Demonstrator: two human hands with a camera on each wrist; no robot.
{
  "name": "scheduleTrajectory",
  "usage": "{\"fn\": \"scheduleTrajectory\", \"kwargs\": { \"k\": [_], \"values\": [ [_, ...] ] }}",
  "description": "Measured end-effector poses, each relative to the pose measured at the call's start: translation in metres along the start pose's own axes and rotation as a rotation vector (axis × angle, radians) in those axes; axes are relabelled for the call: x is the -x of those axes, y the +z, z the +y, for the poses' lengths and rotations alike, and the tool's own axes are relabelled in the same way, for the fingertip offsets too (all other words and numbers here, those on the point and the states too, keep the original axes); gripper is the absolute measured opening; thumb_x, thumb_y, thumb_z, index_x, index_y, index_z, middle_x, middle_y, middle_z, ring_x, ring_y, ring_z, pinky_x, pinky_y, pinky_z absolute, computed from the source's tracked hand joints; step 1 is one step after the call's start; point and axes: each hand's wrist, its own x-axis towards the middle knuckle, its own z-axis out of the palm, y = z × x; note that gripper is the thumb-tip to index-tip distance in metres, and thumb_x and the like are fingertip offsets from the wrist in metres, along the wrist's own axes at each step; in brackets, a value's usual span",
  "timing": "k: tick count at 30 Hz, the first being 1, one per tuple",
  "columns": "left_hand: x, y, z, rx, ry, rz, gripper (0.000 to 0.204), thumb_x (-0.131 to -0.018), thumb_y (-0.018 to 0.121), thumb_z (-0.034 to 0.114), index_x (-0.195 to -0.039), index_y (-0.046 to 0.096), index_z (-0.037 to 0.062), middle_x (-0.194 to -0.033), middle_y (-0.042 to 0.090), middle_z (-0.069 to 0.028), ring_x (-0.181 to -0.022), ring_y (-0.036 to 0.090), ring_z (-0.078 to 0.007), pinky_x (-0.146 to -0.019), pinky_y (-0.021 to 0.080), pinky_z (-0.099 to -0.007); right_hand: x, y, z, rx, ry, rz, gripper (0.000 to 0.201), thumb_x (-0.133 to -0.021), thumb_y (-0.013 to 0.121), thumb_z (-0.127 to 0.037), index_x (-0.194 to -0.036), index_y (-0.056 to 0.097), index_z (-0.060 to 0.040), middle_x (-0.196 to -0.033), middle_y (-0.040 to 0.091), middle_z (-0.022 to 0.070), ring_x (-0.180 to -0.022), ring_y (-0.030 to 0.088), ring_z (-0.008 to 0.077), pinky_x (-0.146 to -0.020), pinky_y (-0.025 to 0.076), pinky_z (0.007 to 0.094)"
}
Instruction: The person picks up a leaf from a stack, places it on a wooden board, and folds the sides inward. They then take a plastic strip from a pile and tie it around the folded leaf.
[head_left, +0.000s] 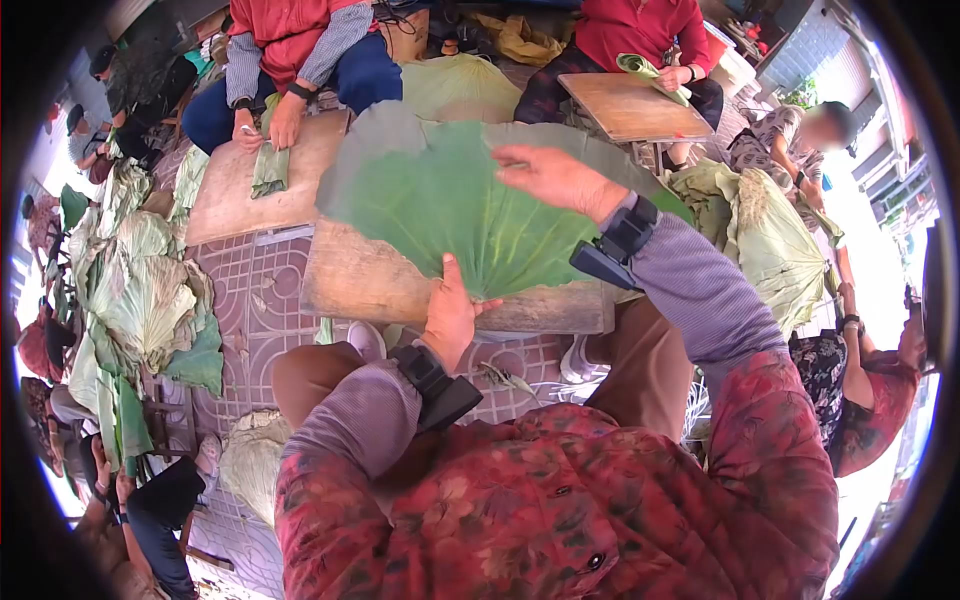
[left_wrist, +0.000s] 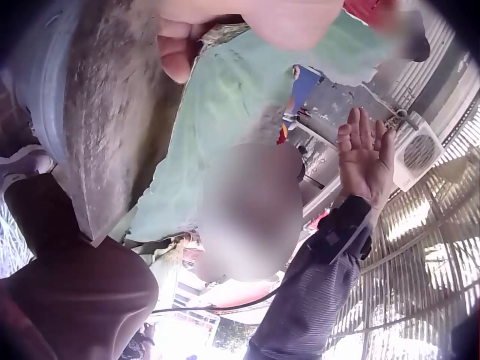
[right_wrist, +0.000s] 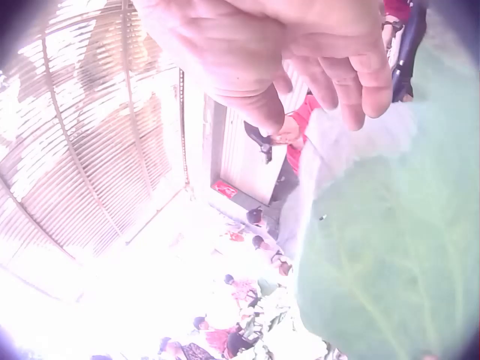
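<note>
A large green leaf (head_left: pixel 440 190) with a greyish outer edge fans out above a wooden board (head_left: pixel 370 270). At its lower narrow end my left hand (head_left: pixel 452 318) pinches it, thumb pointing up over the leaf. In the left wrist view the left hand (left_wrist: pixel 255 22) has its fingers curled at the leaf's gathered end (left_wrist: pixel 225 34). My right hand (head_left: pixel 560 182) is over the leaf's upper right part, fingers extended to the left. The right wrist view has the right hand (right_wrist: pixel 277 52) beside the leaf (right_wrist: pixel 382 247), its fingers loosely bent and holding nothing; contact cannot be told.
Across from me two people in red sit at boards (head_left: pixel 255 190) (head_left: pixel 635 105), each handling a folded leaf. Piles of pale leaves lie at the left (head_left: pixel 145 290) and right (head_left: pixel 775 245). More people sit along both sides. A pale bundle (head_left: pixel 255 460) is on the tiled floor.
</note>
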Motion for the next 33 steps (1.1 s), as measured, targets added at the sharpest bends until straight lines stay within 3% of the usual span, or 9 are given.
{"fn": "scheduleTrajectory", "kwargs": {
  "k": [3,7,9,14,17,21,27,29,33],
  "values": [
    [0.0,-0.001,-0.006,0.0,0.088,-0.053,0.06,-0.084,0.033,0.054,-0.116,0.039,0.0048,-0.11,0.051,-0.0082,-0.093,0.054,-0.0227,-0.071,0.048,-0.0399,0.038,0.038,0.009,0.074,0.058,-0.063,0.052,-0.082,0.047,-0.037,-0.12,0.04,-0.0024,-0.117,0.047,0.0163,-0.107,0.046,0.0297,-0.089,0.037,0.0298],
    [0.011,0.025,0.009,-0.049,-0.262,0.113,0.054,-0.087,0.037,0.046,-0.117,0.035,0.0016,-0.106,0.048,-0.0163,-0.096,0.053,-0.0268,-0.072,0.048,-0.04,0.062,0.081,0.018,0.171,0.042,-0.077,0.05,-0.084,0.041,-0.04,-0.125,0.036,-0.0105,-0.129,0.033,0.0151,-0.117,0.034,0.0316,-0.093,0.03,0.0439],
    [0.015,0.015,0.001,-0.12,-0.299,-0.163,0.051,-0.086,0.039,0.045,-0.115,0.036,0.0024,-0.101,0.047,-0.0171,-0.091,0.055,-0.0267,-0.07,0.049,-0.039,0.067,0.091,0.004,0.4,0.112,-0.206,0.049,-0.085,0.036,-0.042,-0.127,0.035,-0.0167,-0.135,0.025,0.0129,-0.125,0.019,0.0323,-0.094,0.021,0.0546],
    [0.071,0.005,0.033,-0.165,-0.22,-0.356,0.033,-0.085,0.046,0.033,-0.094,0.05,0.0022,-0.081,0.058,-0.0104,-0.07,0.056,-0.0163,-0.057,0.045,-0.0266,0.076,0.113,0.034,0.518,0.055,-0.097,0.046,-0.085,0.039,-0.034,-0.129,0.032,-0.0205,-0.14,0.018,0.0035,-0.129,0.012,0.025,-0.099,0.01,0.0467],
    [0.129,-0.029,0.062,-0.034,0.249,-0.234,0.023,-0.087,0.044,0.024,-0.089,0.053,0.002,-0.081,0.059,-0.0091,-0.069,0.056,-0.0139,-0.059,0.045,-0.0242,0.077,0.114,0.044,0.534,0.01,-0.096,0.046,-0.085,0.039,-0.031,-0.13,0.031,-0.0211,-0.14,0.017,0.0019,-0.129,0.012,0.0235,-0.1,0.009,0.046],
    [0.185,-0.143,0.048,-0.321,0.759,0.495,0.018,-0.087,0.043,0.015,-0.086,0.055,0.0014,-0.079,0.06,-0.0054,-0.07,0.055,-0.0108,-0.061,0.043,-0.0222,0.074,0.113,0.051,0.568,-0.051,-0.087,0.047,-0.086,0.038,-0.03,-0.131,0.029,-0.0209,-0.139,0.018,0.002,-0.129,0.013,0.022,-0.1,0.009,0.0427],
    [0.255,-0.364,-0.111,0.518,0.275,1.273,0.025,-0.082,0.044,0.018,-0.1,0.045,0.001,-0.09,0.057,-0.0114,-0.069,0.056,-0.0199,-0.053,0.043,-0.0277,0.071,0.111,0.058,0.579,-0.047,-0.075,0.048,-0.086,0.035,-0.029,-0.132,0.026,-0.0201,-0.139,0.018,0.0026,-0.129,0.013,0.0224,-0.1,0.008,0.0397],
    [0.285,-0.452,-0.188,0.764,0.321,1.251,0.031,-0.083,0.042,0.019,-0.105,0.038,-0.0016,-0.098,0.052,-0.0167,-0.079,0.056,-0.0262,-0.057,0.047,-0.0319,0.07,0.108,0.063,0.577,-0.06,-0.089,0.049,-0.085,0.035,-0.029,-0.132,0.026,-0.0196,-0.139,0.018,0.0032,-0.129,0.013,0.0227,-0.1,0.007,0.0402],
    [0.307,-0.482,-0.214,0.822,0.476,1.271,0.035,-0.084,0.04,0.021,-0.107,0.034,-0.0047,-0.094,0.051,-0.0188,-0.086,0.055,-0.0323,-0.065,0.05,-0.0374,0.068,0.105,0.068,0.558,-0.085,-0.101,0.05,-0.086,0.034,-0.029,-0.133,0.024,-0.0168,-0.139,0.017,0.0051,-0.129,0.012,0.0235,-0.1,0.006,0.0409]
  ]
}}
